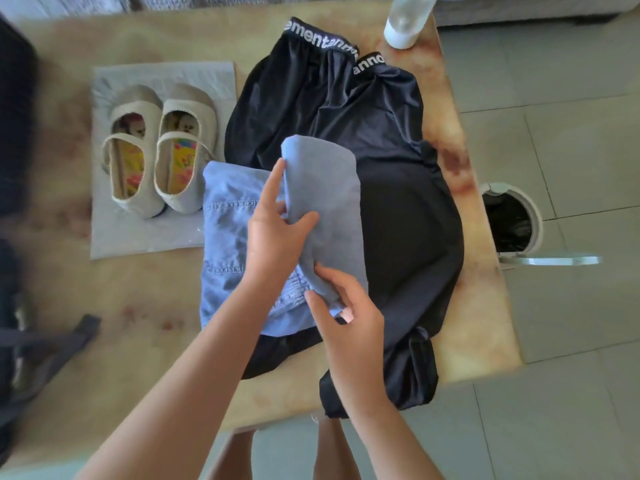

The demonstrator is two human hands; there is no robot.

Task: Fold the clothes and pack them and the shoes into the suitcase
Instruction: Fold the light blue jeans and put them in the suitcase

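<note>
On the table (145,306), a light blue garment (228,237) is lying over black trousers (398,220); the left hand (273,237) is gripping its raised flap; the right hand (349,323) is pinching the flap's lower edge.

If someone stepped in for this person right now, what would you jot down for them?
Left hand pinches the raised flap of the blue garment; right hand pinches the flap's lower edge.
The garment lies half folded on the black garment, spread unfolded on the table.
Shoes sit on a grey mat.
Done: blue fold begun.
Left: finish both folds, pack clothes and shoes.
</note>
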